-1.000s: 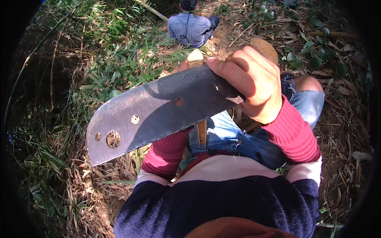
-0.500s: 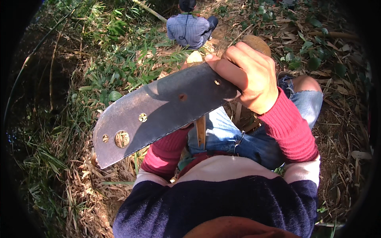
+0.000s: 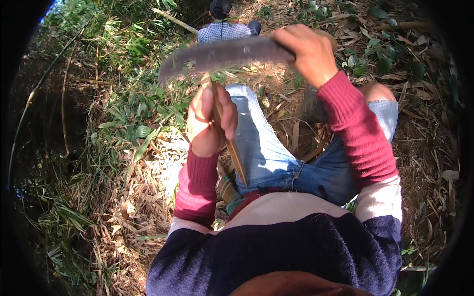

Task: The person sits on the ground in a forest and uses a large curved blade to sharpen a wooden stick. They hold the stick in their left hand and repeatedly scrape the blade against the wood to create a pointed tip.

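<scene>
My right hand (image 3: 312, 55) is closed round the handle of a broad-bladed cleaver (image 3: 224, 53), raised at the far side of my lap. Its dark blade points left and is blurred by motion. My left hand (image 3: 210, 121) grips a bamboo strip (image 3: 237, 160) below the blade. The strip's pale upper end (image 3: 206, 79) sticks out past my fingers just under the cleaver's edge; whether the two touch I cannot tell. Its lower end slants down toward my waist, narrowing to a point.
My bent legs in blue jeans (image 3: 261, 133) lie beneath both hands. Ahead, a person in a checked shirt (image 3: 222, 32) sits with back turned. Dry bamboo leaves (image 3: 143, 202) cover the ground, and green plants (image 3: 133, 108) grow at the left. A pole (image 3: 175, 20) lies near the person.
The cleaver has moved away from me and up, its blade now seen more edge-on. My left hand and the bamboo strip, mostly hidden behind the blade before, now show.
</scene>
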A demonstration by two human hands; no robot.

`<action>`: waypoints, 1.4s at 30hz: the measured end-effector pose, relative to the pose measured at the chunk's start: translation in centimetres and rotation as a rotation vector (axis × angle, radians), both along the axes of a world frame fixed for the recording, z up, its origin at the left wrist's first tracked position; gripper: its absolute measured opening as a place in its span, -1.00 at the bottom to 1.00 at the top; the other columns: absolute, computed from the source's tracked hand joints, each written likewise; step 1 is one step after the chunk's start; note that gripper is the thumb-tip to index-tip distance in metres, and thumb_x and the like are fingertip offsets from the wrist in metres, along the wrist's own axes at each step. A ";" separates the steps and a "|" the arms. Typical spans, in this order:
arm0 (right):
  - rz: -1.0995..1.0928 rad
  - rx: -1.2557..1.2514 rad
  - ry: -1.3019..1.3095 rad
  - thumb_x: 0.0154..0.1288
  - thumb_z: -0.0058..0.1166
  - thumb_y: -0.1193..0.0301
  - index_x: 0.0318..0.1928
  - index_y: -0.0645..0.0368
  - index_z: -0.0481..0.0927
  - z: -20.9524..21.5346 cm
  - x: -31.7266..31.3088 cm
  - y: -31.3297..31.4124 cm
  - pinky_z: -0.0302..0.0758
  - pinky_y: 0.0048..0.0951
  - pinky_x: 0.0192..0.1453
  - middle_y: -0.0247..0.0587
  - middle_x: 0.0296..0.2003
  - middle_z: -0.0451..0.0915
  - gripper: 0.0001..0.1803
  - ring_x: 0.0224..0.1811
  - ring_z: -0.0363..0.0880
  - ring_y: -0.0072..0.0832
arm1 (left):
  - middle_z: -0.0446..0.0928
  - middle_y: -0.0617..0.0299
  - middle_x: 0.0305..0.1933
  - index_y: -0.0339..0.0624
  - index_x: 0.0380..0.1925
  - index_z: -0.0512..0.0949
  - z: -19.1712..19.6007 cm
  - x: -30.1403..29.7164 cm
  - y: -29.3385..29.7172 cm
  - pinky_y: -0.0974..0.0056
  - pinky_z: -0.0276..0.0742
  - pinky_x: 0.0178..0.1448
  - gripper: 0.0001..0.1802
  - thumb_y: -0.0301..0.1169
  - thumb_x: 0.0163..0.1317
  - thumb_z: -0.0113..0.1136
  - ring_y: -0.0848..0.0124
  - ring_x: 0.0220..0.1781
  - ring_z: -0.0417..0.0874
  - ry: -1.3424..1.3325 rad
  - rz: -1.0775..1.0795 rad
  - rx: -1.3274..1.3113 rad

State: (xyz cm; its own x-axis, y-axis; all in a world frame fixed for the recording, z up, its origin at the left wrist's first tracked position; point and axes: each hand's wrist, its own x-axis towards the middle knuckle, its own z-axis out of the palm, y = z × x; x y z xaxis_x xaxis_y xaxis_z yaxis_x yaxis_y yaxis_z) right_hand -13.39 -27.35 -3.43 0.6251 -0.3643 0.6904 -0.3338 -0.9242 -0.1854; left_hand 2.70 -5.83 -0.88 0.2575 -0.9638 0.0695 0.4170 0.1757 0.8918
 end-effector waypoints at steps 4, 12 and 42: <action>-0.549 0.288 0.021 0.44 0.12 0.17 0.01 -0.03 0.64 -1.0 -4.3 -7.0 0.55 -0.08 -0.21 0.03 -0.25 0.72 -0.74 -0.21 0.67 0.04 | 0.30 0.25 -0.70 -0.22 -0.27 0.35 0.5 -1.8 1.9 0.42 0.27 -0.67 -0.53 0.00 0.56 -0.15 0.49 -0.78 0.30 0.010 -0.064 0.016; 0.067 0.398 -0.268 0.22 0.28 0.45 -0.11 0.13 0.64 5.7 -0.6 4.6 0.52 -0.36 -0.27 -0.18 -0.42 0.63 -0.78 -0.41 0.59 -0.34 | 0.28 0.32 -0.64 -0.17 -0.17 0.36 0.4 -0.4 0.8 0.46 0.21 -0.68 -0.58 -0.05 0.61 -0.27 0.52 -0.77 0.27 0.168 -0.161 -0.105; 0.279 -0.032 0.083 0.06 0.17 0.36 -0.14 -0.06 0.65 4.9 0.0 7.9 0.58 -0.31 -0.37 -0.37 -0.40 0.45 -0.72 -0.32 0.54 -0.34 | 0.53 0.29 -0.49 -0.19 -0.08 0.53 -4.4 -2.0 2.9 0.42 0.37 -0.40 -0.43 0.14 0.53 -0.11 0.53 -0.51 0.49 -0.157 0.187 0.143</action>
State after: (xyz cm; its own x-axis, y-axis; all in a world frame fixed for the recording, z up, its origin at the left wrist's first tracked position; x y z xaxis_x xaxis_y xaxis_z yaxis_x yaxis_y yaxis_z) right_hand -13.42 -19.47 1.45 0.7526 -0.1488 0.6414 -0.0784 -0.9875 -0.1371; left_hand 0.71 -2.91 -5.24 0.4288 -0.9033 -0.0105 0.2442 0.1047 0.9641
